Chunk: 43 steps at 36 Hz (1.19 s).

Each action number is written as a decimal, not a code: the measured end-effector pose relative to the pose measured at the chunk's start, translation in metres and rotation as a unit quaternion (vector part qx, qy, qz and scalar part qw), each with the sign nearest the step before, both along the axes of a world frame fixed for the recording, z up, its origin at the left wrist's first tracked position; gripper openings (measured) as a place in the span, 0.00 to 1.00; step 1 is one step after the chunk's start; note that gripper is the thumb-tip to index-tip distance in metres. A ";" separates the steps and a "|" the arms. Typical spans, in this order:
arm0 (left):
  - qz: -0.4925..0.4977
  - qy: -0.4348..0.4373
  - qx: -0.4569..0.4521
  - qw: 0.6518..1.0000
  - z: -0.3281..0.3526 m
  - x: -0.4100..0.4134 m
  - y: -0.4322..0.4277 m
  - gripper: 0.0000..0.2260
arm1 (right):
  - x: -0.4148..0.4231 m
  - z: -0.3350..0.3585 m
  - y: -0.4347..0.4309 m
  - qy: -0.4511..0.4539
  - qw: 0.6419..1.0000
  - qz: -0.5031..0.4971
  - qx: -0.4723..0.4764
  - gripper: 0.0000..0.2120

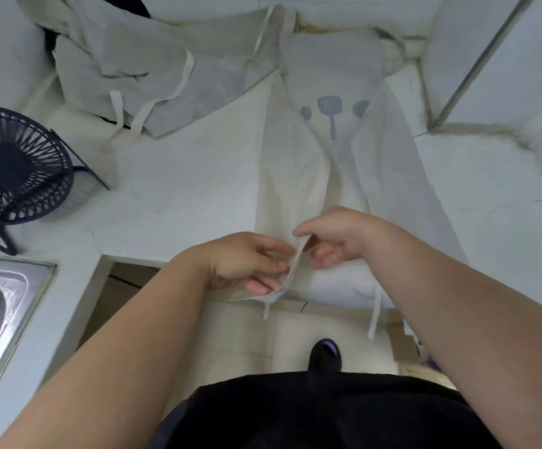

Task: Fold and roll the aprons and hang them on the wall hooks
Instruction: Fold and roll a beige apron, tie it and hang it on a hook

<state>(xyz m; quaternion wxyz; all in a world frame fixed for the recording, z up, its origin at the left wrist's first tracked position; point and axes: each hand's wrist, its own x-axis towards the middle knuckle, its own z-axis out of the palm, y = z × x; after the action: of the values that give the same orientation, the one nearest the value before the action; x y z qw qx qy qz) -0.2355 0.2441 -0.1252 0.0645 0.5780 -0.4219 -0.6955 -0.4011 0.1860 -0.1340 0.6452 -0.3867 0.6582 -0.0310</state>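
Left hand and right hand pinched the flat apron's lifted hem, apparently to start the roll.

No legible text, brand or number in my view. The apron bears only a grey print: a slotted spatula between two spoon shapes.

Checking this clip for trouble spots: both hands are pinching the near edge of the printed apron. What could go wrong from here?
1. The printed apron overhangs the counter at its near end, and the left hand and right hand pinch only one edge, so its lengthwise folds may slip open.
2. Its ties dangle past the counter edge and could roll in unevenly or snag.
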 end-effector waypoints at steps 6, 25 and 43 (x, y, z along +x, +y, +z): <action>0.024 -0.248 -0.125 0.960 -0.025 0.010 0.023 0.08 | -0.008 -0.006 0.035 0.005 0.986 -0.150 -0.074 0.05; 0.143 -0.070 -0.120 0.980 -0.065 -0.004 0.066 0.06 | -0.005 -0.020 0.116 -0.086 0.985 -0.148 0.011 0.17; 0.219 -0.015 -0.119 0.968 -0.066 0.007 0.072 0.17 | -0.023 -0.024 0.129 -0.048 0.966 -0.184 -0.172 0.11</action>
<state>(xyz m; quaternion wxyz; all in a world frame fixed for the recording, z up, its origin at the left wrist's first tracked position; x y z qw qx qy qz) -0.2290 0.3163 -0.1910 0.2775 0.6545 -0.3659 -0.6006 -0.4245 0.3147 -0.1581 0.5828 -0.3621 0.6711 -0.2808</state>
